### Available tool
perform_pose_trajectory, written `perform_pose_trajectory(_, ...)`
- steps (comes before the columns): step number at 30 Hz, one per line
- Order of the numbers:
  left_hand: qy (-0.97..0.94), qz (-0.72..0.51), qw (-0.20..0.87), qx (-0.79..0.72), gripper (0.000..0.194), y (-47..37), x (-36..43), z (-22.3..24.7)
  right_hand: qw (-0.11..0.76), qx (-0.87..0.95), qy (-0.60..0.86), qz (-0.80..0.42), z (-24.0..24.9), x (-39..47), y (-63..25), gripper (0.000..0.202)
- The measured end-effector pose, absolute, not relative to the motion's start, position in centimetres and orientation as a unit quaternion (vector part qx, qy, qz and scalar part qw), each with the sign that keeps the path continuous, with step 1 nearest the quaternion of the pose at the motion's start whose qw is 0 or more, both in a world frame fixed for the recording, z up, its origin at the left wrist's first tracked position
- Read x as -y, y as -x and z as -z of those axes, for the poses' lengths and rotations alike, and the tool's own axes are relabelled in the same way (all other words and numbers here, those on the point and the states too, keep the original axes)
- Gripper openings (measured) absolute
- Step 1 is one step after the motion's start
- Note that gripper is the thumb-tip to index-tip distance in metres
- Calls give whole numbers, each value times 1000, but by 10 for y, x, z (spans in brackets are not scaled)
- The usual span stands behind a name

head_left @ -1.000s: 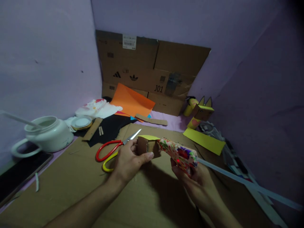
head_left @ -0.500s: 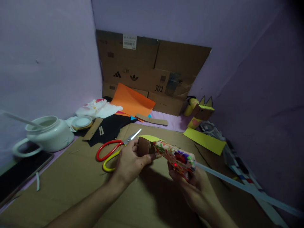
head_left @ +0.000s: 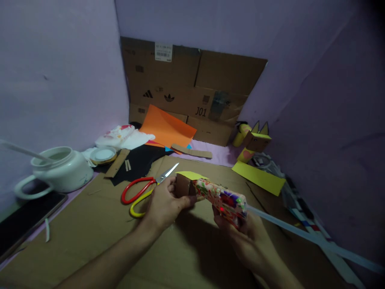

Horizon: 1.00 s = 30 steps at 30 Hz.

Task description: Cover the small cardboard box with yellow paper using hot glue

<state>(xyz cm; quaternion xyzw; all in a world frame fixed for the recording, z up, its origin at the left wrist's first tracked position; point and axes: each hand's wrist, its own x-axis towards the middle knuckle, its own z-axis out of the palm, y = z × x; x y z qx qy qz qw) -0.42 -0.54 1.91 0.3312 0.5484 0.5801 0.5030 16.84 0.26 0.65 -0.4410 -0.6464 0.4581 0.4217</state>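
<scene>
My left hand (head_left: 165, 204) is closed on a small brown cardboard piece (head_left: 183, 186) with a yellow paper top (head_left: 191, 175). In my right hand (head_left: 237, 230) is a flower-patterned hot glue gun (head_left: 221, 196), its small red light lit and a long glue stick (head_left: 288, 228) running out of its back. The gun's front end is up against the cardboard piece; the exact contact at the tip is hidden. Just left of my left hand lie scissors (head_left: 141, 192) with one red and one yellow handle, blades pointing away.
A cardboard sheet (head_left: 120, 257) covers the table. White pot (head_left: 64, 172) and dark phone (head_left: 33, 218) are at left. Behind lie orange paper (head_left: 168, 126) and a cardboard strip (head_left: 192, 151). A cardboard animal figure (head_left: 255, 142) stands back right, near a yellow paper strip (head_left: 258, 178).
Almost nothing differs. Both hands, the glue gun and the cardboard piece keep their places, with only a very slight shift of the view.
</scene>
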Motion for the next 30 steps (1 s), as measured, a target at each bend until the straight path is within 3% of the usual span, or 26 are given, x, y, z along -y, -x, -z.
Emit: perform_pose_trajectory(30,-323,-584,530,-523,57,17,5,-13,399,654,482,-426,-21,-12,-179,10)
